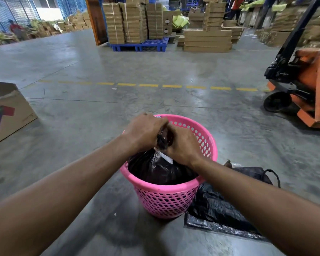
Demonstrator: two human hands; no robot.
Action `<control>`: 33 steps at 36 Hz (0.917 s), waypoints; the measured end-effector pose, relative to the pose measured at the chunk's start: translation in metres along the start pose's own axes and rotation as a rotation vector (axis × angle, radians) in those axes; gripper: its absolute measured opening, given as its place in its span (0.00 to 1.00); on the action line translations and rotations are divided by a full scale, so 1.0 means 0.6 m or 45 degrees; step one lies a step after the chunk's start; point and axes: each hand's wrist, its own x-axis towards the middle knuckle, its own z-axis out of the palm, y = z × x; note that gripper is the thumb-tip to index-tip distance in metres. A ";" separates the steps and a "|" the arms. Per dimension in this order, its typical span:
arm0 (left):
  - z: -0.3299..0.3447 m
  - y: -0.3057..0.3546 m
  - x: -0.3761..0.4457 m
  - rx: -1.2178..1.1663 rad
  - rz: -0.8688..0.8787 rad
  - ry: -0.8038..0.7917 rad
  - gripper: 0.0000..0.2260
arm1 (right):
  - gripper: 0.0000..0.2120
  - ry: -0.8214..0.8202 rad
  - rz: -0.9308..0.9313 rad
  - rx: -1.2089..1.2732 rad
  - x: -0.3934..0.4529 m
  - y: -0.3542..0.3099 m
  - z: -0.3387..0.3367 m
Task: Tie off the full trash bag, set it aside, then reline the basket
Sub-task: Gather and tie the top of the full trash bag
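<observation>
A pink perforated plastic basket (166, 198) stands on the concrete floor just in front of me. Inside it sits a full black trash bag (155, 169), its top gathered into a twisted neck above the rim. My left hand (143, 132) and my right hand (181, 145) are both closed around that neck, pressed against each other. A bit of white shows through the bag near my right wrist. Flat black plastic bags (216, 211) lie on the floor to the right of the basket, partly under my right forearm.
An orange pallet jack (303, 85) stands at the right. An open cardboard box (6, 111) sits at the left. A dashed yellow line (148, 85) crosses the floor ahead. Stacked cartons on a blue pallet (139, 46) and people are far back.
</observation>
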 end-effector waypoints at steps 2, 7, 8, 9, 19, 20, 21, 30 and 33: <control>0.006 -0.004 0.001 0.038 0.049 0.064 0.14 | 0.21 0.071 -0.059 -0.015 -0.001 -0.004 0.004; 0.015 -0.032 -0.002 -0.069 0.056 0.081 0.16 | 0.08 0.024 -0.062 0.119 0.004 0.003 0.000; 0.016 -0.036 -0.005 -0.168 0.067 0.069 0.15 | 0.06 0.013 -0.019 0.156 0.008 0.008 -0.003; 0.017 -0.038 -0.009 -0.296 0.079 0.041 0.13 | 0.04 -0.004 0.028 0.186 0.012 0.013 -0.007; 0.039 -0.072 -0.025 -0.738 -0.133 -0.144 0.04 | 0.04 -0.179 0.188 0.168 0.018 0.052 -0.032; 0.041 -0.072 -0.026 -0.726 -0.135 -0.166 0.04 | 0.04 -0.202 0.192 0.154 0.016 0.056 -0.032; 0.042 -0.074 -0.027 -0.707 -0.136 -0.181 0.04 | 0.04 -0.220 0.198 0.137 0.014 0.058 -0.031; 0.047 -0.052 -0.039 -0.619 -0.049 -0.016 0.16 | 0.14 -0.198 0.106 0.142 0.007 0.068 -0.058; 0.053 -0.039 -0.037 -0.486 -0.013 -0.141 0.20 | 0.19 0.017 0.239 -0.041 0.010 0.097 -0.080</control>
